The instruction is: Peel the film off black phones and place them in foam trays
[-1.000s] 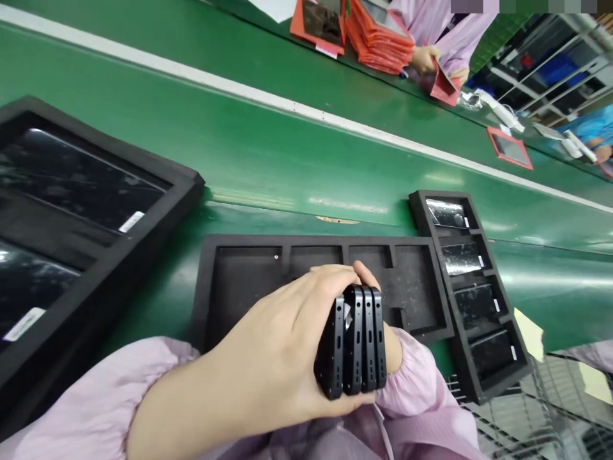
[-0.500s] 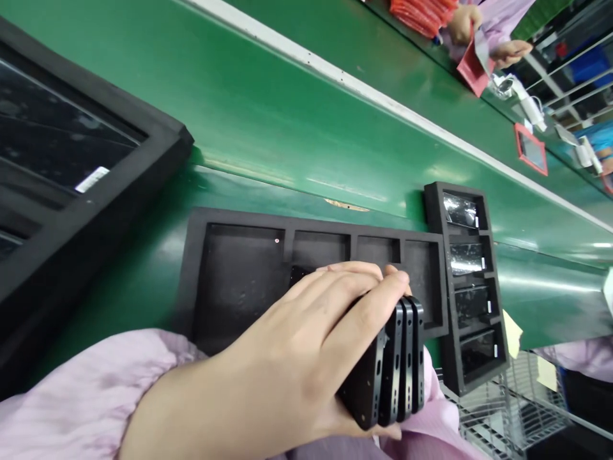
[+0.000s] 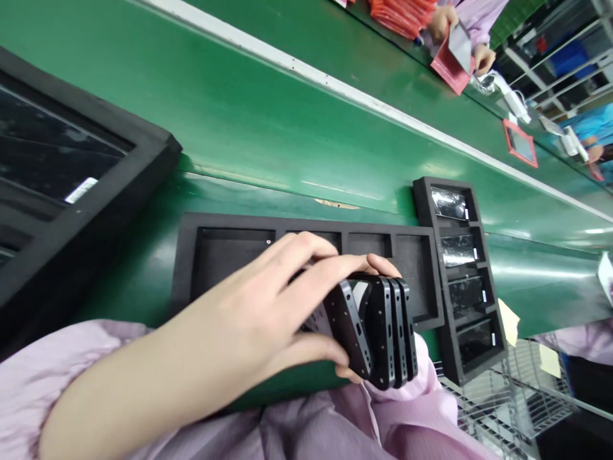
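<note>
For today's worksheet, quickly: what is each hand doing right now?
Left hand: closed on a stack of black cases, peeling the nearest one away.
Right hand: hidden behind the stack; cannot be told.

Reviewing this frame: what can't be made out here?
Head view only:
- Right hand: hidden behind the stack of black devices; only fingertips show.
- Left hand covers part of the empty foam tray.
- Large tray: cut off by the left edge.
- Labels in the narrow tray: too small.
</note>
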Demonstrator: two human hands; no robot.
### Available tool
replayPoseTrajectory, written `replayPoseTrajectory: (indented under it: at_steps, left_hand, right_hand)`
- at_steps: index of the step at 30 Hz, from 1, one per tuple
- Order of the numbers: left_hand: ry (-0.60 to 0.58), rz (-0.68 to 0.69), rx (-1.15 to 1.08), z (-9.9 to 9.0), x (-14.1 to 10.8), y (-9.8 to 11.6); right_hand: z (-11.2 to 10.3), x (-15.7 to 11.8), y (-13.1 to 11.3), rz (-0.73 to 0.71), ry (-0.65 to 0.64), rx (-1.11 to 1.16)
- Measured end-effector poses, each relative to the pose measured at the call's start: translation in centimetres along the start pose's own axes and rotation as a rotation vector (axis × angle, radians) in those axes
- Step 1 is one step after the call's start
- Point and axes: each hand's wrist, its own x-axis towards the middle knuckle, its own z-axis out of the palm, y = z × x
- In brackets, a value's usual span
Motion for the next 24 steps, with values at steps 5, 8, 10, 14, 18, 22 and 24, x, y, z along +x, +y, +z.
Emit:
replayPoseTrajectory:
  at_steps: [5,8,10,14,18,22,24]
  left_hand:
    - [-0.022,-0.057,-0.092,-2.0,0.3,-0.8]
    - [0.062,-0.081,-0.082,-3.0,0.2,-0.6]
    - [0.091,-0.083,-0.068,-3.4,0.0,-0.4]
    - [0.051,-0.092,-0.035,-3.6,-0.2,-0.1]
    - [0.039,-0.106,-0.066,-3.7,-0.3,0.1]
    - [0.043,-0.104,-0.036,-3.8,-0.6,0.1]
    - [0.039,-0.101,-0.017,-3.9,-0.7,0.1]
  right_hand:
    - [-0.4,-0.7,-1.7,-0.283,0.05,0.117]
    - [-0.4,-0.3,-1.5,-0.296,0.045,0.082]
    - [-0.4,-0.1,-1.4,-0.318,0.036,0.097]
    - [-0.3,-0.1,-1.9,-0.304,0.06,0.067]
    - [-0.3,-0.3,-2.5,-0.29,0.106,0.024]
    - [-0.4,-0.2,-1.9,-0.319,0.101,0.096]
    - [-0.3,0.0,-1.2,-0.323,0.104,0.103]
